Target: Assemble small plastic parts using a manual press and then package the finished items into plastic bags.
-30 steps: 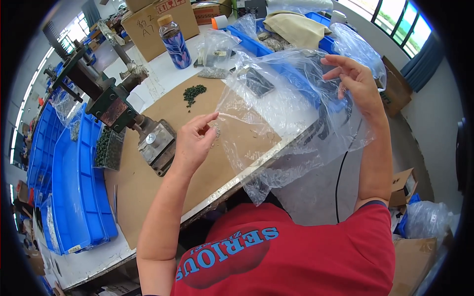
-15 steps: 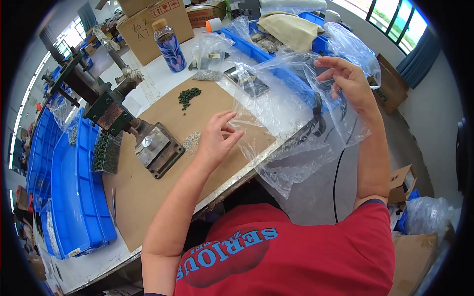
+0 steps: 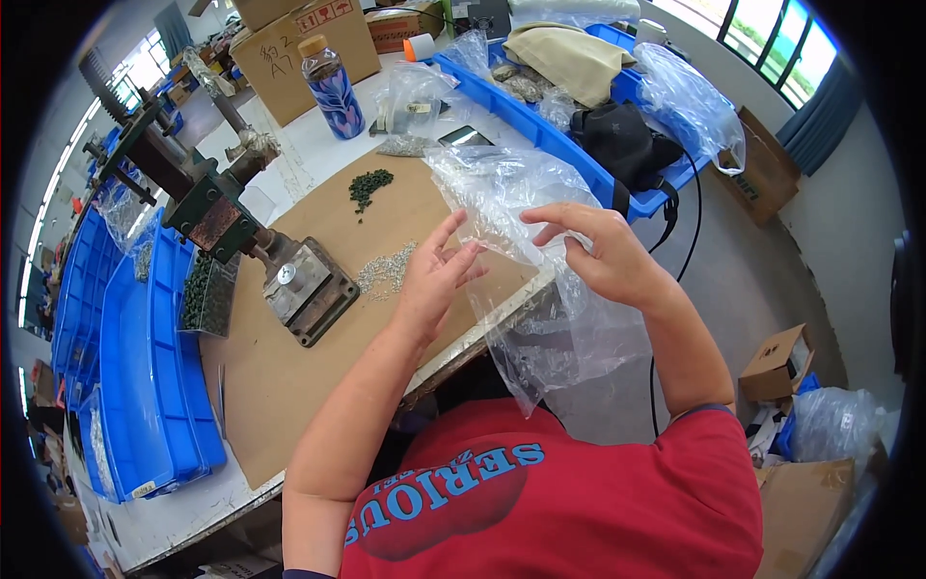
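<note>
Left hand [image 3: 431, 280] and right hand [image 3: 617, 253] curl loosely at a clear plastic bag [image 3: 579, 314], their grip unclear.

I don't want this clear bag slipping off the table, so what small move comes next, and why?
Probably ease the clear bag inward with the right hand, since its lower part hangs past the table edge and that hand is nearer the overhang.

Workshop: bench press [image 3: 210, 227], blue trays [image 3: 130, 386]
</note>
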Demonstrator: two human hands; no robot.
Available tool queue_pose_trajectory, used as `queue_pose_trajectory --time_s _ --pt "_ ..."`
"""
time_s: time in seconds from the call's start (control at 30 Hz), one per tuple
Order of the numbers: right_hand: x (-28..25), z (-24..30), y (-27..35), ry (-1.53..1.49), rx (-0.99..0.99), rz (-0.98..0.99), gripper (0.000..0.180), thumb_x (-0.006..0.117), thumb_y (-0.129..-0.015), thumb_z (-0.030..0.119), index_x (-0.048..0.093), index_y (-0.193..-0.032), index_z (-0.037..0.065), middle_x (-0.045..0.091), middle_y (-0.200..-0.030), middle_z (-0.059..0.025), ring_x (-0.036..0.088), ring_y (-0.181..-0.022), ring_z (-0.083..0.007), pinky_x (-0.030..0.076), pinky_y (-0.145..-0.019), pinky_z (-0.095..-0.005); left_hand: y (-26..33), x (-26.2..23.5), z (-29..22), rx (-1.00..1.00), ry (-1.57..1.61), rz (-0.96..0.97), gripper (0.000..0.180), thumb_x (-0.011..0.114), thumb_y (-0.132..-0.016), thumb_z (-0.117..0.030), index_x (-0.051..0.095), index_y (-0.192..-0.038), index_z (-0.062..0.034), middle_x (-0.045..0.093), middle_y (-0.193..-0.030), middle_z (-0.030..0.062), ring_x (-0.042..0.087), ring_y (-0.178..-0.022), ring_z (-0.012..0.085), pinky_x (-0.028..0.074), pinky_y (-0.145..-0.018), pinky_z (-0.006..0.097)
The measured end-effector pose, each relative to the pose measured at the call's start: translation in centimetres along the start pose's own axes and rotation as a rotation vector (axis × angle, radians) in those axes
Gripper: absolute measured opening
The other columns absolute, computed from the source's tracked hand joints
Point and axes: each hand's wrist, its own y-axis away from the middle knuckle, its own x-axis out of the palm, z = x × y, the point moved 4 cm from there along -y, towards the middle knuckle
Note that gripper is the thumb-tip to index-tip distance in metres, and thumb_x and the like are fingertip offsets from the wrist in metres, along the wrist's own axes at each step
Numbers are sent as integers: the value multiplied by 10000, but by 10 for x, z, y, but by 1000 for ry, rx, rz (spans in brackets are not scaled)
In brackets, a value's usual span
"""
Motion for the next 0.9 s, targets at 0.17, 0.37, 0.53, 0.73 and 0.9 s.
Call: queue_pose_trajectory --time_s 0.17,0.37,0.53,0.73,0.9 --pt "39 6 8 145 -99 19 504 514 -689 -77 594 -1172 43 639 -1038 -107 600 -957 -233 434 -887 -344 13 8 -6 42 108 -19 585 564 -923 -110 284 -1419 23 499 -1200 205 561 -1008 213 503 -865 312" --pt "93 19 21 530 -172 -234 526 709 -697 129 538 -1180 11 553 -1157 -158 540 -1051 -313 310 -1043 -513 34 32 -14 51 231 -5 636 555 -914 -80 220 -1450 -16 290 -1415 172 494 -1121 234 497 -900 353" --pt "43 12 14 89 -96 -357 364 585 -736 -71 539 -1094 -24 576 -1038 -147 577 -920 -263 489 -862 -403 40 22 -30 257 149 43 716 581 -883 -65 177 -1474 -72 190 -1492 168 436 -1210 267 455 -954 378" --pt "-59 15 13 -913 143 -332 395 543 -774 -91 504 -1161 -22 590 -961 -169 604 -881 -247 573 -741 -432 34 -31 -63 484 -527 -298 759 631 -833 -52 216 -1468 -82 296 -1430 194 396 -1248 275 329 -1047 397" --pt "-83 -21 13 -987 127 -159 420 554 -777 -64 490 -1191 -32 593 -957 -184 609 -887 -264 590 -667 -419 37 -32 -70 243 40 66 758 640 -817 -20 244 -1461 -79 377 -1373 229 431 -1225 274 365 -1023 368"
